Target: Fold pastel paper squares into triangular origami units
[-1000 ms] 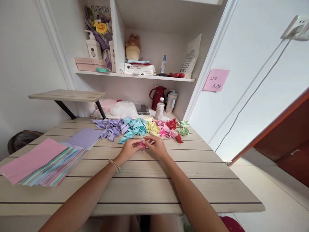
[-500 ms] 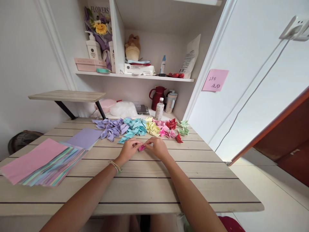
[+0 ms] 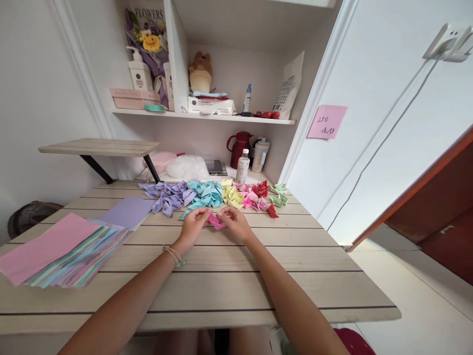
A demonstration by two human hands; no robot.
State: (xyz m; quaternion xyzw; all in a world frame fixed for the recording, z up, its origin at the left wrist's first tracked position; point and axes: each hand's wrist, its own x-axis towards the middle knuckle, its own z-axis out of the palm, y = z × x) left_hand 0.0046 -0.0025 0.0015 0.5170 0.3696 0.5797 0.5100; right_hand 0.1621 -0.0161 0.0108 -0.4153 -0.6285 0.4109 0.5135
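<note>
While your desk [image 3: 221,293] has that fanned paper stack [image 3: 51,241] off left and colorful folded pieces [image 3: 207,194] at the back, your left hand [image 3: 194,228] and right hand [image 3: 237,225] are pinching opposite ends of the little hot-pink fold [image 3: 216,222], right in front of those.

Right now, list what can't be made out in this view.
In the head view:
Magenta folded paper: upper corners covered by the left hand and right hand.
Wall socket: cut off by the picture's edge.
White bottle right of the bouquet: partly behind the shelf divider.
White-capped bottle: label print too small to read.
</note>
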